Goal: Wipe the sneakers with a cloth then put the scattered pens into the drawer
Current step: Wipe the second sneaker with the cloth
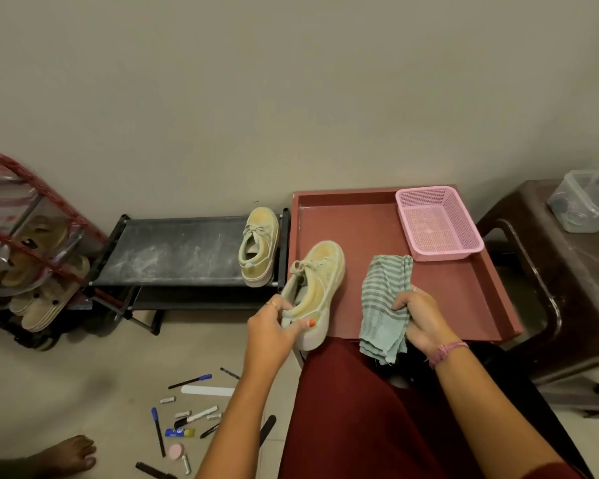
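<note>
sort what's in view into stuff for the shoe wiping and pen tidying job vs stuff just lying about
Job: yellow sneaker in left hand, yellow sneaker on black rack, striped green cloth, scattered pens on floor, red drawer.

Lying about: pink mesh basket, clear lidded box, sandals.

The clear container (588, 205) on the stool is cut off by the right picture edge; its contents are indistinct. The left arm hides part of the scattered pens (191, 420). Shoes in the red rack (32, 216) are blurred behind plastic.
</note>
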A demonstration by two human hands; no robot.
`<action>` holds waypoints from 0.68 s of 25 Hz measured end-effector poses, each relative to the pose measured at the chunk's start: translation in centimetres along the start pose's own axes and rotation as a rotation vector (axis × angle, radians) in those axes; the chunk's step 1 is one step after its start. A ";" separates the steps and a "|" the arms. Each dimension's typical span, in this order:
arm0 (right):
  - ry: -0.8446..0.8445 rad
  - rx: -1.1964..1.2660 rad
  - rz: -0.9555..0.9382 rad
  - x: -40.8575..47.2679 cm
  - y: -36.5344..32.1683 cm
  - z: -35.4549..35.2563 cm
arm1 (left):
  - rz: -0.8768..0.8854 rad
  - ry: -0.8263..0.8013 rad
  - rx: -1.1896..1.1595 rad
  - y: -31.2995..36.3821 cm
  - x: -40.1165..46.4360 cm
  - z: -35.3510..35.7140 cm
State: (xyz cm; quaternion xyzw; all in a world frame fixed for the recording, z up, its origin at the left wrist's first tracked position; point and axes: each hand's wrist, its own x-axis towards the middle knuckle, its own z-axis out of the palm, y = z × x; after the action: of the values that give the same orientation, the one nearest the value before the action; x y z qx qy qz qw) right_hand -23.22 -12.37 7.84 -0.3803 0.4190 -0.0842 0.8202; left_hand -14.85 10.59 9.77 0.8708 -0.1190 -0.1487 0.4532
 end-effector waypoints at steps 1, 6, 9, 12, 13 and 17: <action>-0.005 0.016 0.004 0.3 0.2 0.3 | 0.014 0.050 -0.007 -0.3 0.0 -0.9; -0.043 0.067 0.016 1.4 0.4 2.0 | 0.030 0.301 -0.013 -1.6 2.4 -6.3; -0.043 0.080 0.040 2.8 0.8 3.0 | 0.016 0.400 0.026 -3.7 6.2 -9.0; -0.025 0.086 0.087 4.3 1.4 3.8 | -0.044 0.428 0.019 -6.0 10.5 -10.4; -0.024 0.090 0.103 4.7 1.6 4.1 | -0.075 0.427 0.003 -6.7 11.8 -10.6; -0.032 0.091 0.148 6.5 2.3 4.6 | -0.168 0.423 -0.093 -8.5 15.6 -9.9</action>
State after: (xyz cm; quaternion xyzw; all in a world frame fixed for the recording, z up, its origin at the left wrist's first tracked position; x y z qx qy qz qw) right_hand -16.00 -11.18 3.83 -0.3118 0.4284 -0.0364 0.8473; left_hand 3.92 17.48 5.84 0.8675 0.0584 -0.0055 0.4939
